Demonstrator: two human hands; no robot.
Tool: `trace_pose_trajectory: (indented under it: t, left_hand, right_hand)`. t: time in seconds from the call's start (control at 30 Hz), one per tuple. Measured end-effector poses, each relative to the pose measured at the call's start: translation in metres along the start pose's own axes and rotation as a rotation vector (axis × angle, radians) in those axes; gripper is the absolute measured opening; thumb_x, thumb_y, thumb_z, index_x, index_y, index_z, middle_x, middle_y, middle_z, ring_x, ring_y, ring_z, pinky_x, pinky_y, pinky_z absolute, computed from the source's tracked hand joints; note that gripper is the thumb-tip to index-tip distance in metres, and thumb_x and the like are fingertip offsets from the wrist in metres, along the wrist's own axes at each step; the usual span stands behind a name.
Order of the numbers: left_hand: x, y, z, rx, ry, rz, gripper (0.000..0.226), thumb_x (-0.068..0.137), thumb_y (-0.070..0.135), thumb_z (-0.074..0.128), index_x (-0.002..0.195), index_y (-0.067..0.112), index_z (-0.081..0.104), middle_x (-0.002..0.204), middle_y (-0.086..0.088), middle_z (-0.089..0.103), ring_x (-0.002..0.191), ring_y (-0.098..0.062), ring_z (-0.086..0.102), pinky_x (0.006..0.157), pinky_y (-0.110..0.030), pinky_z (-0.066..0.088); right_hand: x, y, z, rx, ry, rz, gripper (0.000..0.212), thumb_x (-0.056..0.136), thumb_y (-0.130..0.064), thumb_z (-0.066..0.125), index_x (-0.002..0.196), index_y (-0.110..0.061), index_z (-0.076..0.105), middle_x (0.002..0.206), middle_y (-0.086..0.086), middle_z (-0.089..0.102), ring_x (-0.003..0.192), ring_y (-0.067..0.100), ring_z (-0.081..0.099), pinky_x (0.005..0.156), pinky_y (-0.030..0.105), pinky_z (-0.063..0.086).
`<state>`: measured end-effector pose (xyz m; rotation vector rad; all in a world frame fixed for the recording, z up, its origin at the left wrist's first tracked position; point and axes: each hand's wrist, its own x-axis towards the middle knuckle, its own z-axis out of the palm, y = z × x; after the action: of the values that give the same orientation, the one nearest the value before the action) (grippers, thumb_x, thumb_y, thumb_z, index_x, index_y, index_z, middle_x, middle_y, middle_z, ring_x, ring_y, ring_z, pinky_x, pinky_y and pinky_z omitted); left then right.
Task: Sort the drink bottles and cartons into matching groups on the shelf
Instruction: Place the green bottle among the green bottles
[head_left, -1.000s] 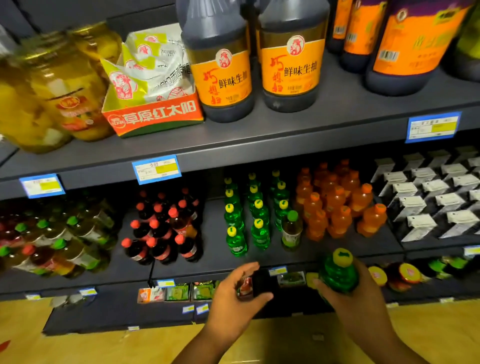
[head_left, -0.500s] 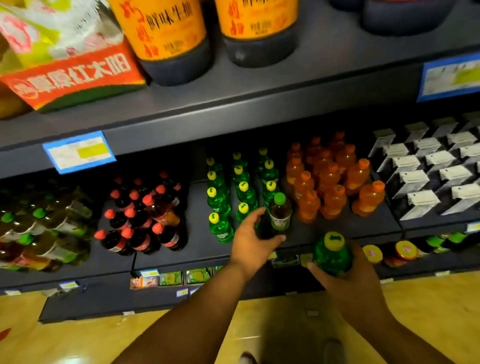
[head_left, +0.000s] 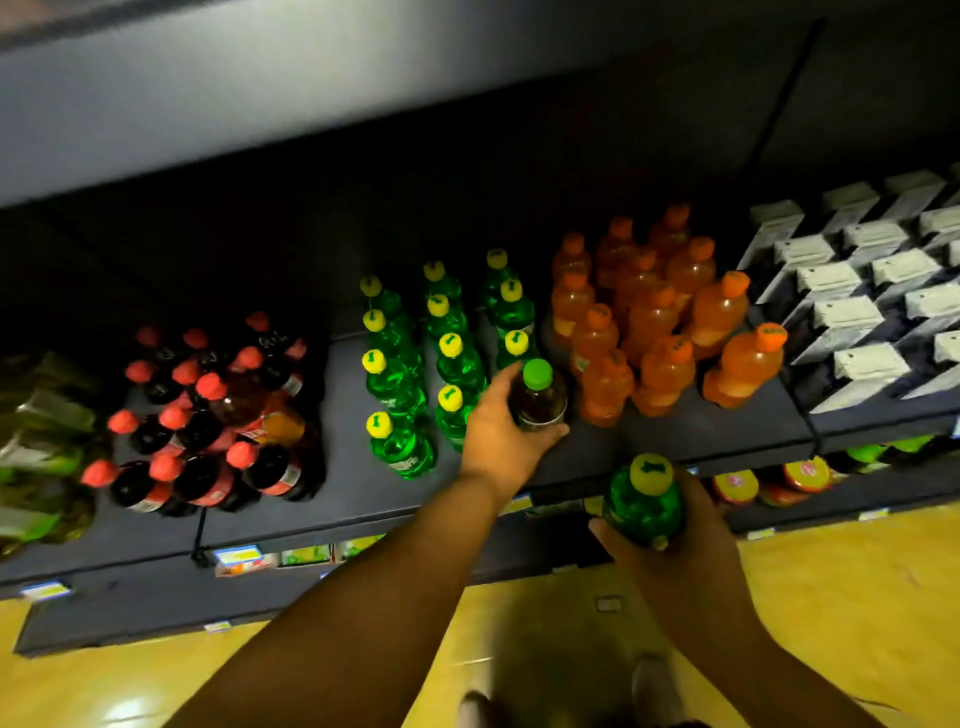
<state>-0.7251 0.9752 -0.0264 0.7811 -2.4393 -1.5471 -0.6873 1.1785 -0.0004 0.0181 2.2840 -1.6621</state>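
Curling its fingers (head_left: 553, 432) round an upright dark bottle (head_left: 537, 402) at the shelf (head_left: 675, 439) front, between green rows (head_left: 452, 364) and orange bottles (head_left: 654, 322), the left hand (head_left: 496, 441) sits just up-left of the right hand (head_left: 675, 566), which clasps an upright green bottle (head_left: 644, 501).

Green plastic bottles with yellow caps (head_left: 457, 366): twelve are showing. Eleven are standing in three rows at the middle of the dark blue shelf (head_left: 343, 483), and one green bottle (head_left: 644, 504) is sitting in the right hand (head_left: 691, 564).
Dark plastic bottle with a green cap (head_left: 537, 400): one is standing near the shelf's front edge, and the left hand (head_left: 498, 441) is gripping it.
Orange plastic bottles with orange caps (head_left: 654, 322): about twelve are crowding beside the green rows; the rear ones are blurring.
Dark plastic bottles with red caps (head_left: 270, 467): roughly fourteen are clustering toward the left end.
White-topped cartons (head_left: 844, 314): at least twelve are showing at the right end.
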Motion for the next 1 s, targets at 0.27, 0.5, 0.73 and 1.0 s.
trace_pose_trajectory:
  t: [0.27,0.5,0.73,1.0]
  left_hand:
    - [-0.002,0.008,0.000,0.054,-0.027,0.012,0.071,0.065,0.012,0.091,0.128,0.017,0.058,0.115,-0.001,0.072,0.106,-0.011,0.067,0.094,-0.016,0.050]
    - [-0.060,0.037,-0.040,-0.033,0.090,0.037,0.065,0.061,0.020,0.093,0.118,0.035,0.064,0.102,0.014,0.075,0.096,0.001,0.070,0.091,-0.026,0.058]
    - [-0.096,0.048,-0.081,-0.037,0.137,0.061,0.063,0.064,0.011,0.092,0.121,0.024,0.067,0.097,0.019,0.074,0.089,0.013,0.067,0.080,-0.008,0.053]
    - [-0.117,0.037,-0.107,-0.026,0.172,0.044,0.059,0.063,0.013,0.093,0.113,0.032,0.069,0.094,0.020,0.076,0.089,0.002,0.071,0.080,-0.015,0.056]
  right_hand:
    - [0.009,0.000,-0.002,-0.034,0.027,-0.035,0.069,0.066,-0.020,0.091,0.123,-0.036,0.055,0.110,-0.019,0.063,0.103,0.009,0.059,0.089,0.031,0.048]
    - [0.002,-0.033,-0.010,-0.001,0.004,-0.109,0.066,0.070,-0.018,0.089,0.119,-0.038,0.050,0.104,-0.028,0.058,0.091,-0.011,0.056,0.081,0.017,0.043]
    - [0.002,-0.041,0.006,0.039,0.007,-0.133,0.060,0.067,-0.022,0.091,0.107,-0.048,0.054,0.104,-0.027,0.064,0.096,-0.013,0.059,0.078,0.012,0.046]
    - [0.016,-0.027,0.042,-0.042,0.014,-0.123,0.056,0.063,-0.033,0.091,0.110,-0.031,0.062,0.101,-0.013,0.067,0.098,0.009,0.064,0.083,0.027,0.047]
